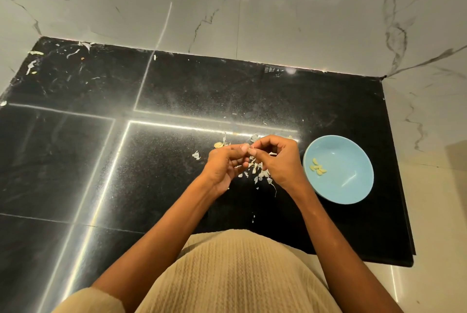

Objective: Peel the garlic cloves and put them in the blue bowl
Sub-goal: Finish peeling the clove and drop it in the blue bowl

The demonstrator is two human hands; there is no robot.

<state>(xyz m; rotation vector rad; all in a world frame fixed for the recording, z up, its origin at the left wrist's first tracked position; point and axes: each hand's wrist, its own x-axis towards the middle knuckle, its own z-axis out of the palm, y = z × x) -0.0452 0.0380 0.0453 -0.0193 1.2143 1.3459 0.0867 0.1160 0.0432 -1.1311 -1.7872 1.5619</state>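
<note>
My left hand [225,163] and my right hand [276,158] meet fingertip to fingertip above the black counter [177,90]. Both pinch a small garlic clove [250,147] between them, and most of the clove is hidden by the fingers. The blue bowl [353,186] stands just right of my right hand and holds several peeled yellowish cloves [318,168]. One unpeeled clove [219,145] lies on the counter beyond my left hand. Loose white garlic skins [257,171] are scattered under and between my hands.
More skin scraps [32,64] lie at the counter's far left corner. A marble wall [252,9] rises behind the counter, and the counter's right edge [396,161] runs close past the bowl. My beige top [237,274] fills the bottom.
</note>
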